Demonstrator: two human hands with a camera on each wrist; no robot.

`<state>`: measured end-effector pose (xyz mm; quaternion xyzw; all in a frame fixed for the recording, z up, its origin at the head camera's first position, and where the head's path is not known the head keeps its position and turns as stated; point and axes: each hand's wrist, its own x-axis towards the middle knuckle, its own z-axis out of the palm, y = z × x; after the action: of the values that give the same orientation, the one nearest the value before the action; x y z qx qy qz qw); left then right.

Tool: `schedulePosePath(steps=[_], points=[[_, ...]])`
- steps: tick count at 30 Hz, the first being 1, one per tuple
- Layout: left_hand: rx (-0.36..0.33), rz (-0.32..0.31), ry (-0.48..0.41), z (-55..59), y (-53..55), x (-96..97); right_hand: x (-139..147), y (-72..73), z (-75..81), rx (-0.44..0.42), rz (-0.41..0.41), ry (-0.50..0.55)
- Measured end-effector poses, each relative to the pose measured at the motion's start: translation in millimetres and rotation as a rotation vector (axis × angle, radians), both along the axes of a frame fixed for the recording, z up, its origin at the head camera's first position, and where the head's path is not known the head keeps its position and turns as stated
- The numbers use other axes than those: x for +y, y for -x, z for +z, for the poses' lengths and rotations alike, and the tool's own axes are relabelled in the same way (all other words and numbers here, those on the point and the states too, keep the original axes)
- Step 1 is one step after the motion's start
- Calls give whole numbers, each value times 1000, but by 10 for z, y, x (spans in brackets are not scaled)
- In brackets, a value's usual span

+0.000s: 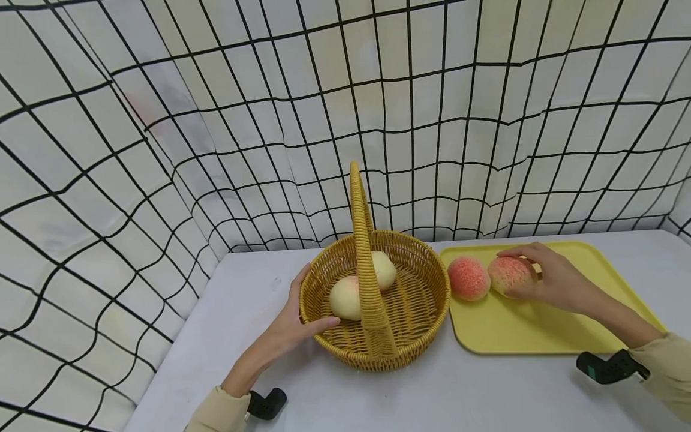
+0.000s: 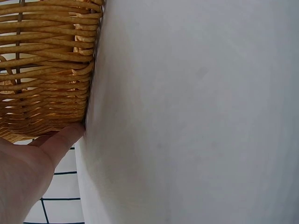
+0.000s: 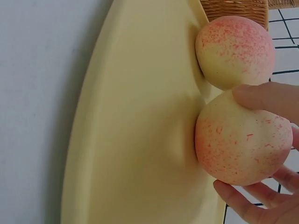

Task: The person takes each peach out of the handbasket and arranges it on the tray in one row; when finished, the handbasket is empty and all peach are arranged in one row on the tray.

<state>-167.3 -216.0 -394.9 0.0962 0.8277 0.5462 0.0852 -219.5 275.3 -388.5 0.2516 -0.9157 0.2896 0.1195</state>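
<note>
My left hand (image 1: 288, 327) grips the left side of a woven wicker basket (image 1: 378, 362), with the thumb over the rim and the other fingers along the outside. In the left wrist view the fingertips touch the basket's wall (image 2: 46, 70) low down, near the table. Two pale peaches (image 1: 345, 298) lie inside, partly behind the tall handle (image 1: 356, 210). On the right, my right hand (image 1: 561, 279) holds a pink-speckled peach (image 3: 243, 140) between thumb and fingers, at the yellow tray (image 1: 540, 330). Beside it, on the tray's left end, sits a redder peach (image 1: 468, 279).
The basket stands close against the tray's left edge. A white table (image 1: 335, 396) carries both. Behind and to the left rises a white curtain with a black grid net (image 1: 410, 120). Each wrist wears a small black device (image 1: 610, 367).
</note>
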Motion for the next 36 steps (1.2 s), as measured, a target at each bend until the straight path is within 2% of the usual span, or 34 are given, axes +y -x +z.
schedulePosePath(steps=[4,8,14,19,25,29,32,36], points=[[1,2,5,-3,-2,-17,-93,15,20,-52,-63,14],[5,-7,2,0,6,-12,-130,18,40,-89,-88,3],[0,-9,-2,17,5,-1,-90,15,101,-55,-24,-9],[-6,-5,-4,25,-1,-3,-170,1,278,17,30,13],[-6,7,7,23,-9,-24,-658,-54,624,72,131,83],[-8,6,-7,14,-4,-27,-1062,-76,787,60,214,112],[-6,-2,-16,2,3,-20,-1344,-64,821,40,281,122],[-1,-6,-11,11,0,-15,-1670,1,743,11,367,96]])
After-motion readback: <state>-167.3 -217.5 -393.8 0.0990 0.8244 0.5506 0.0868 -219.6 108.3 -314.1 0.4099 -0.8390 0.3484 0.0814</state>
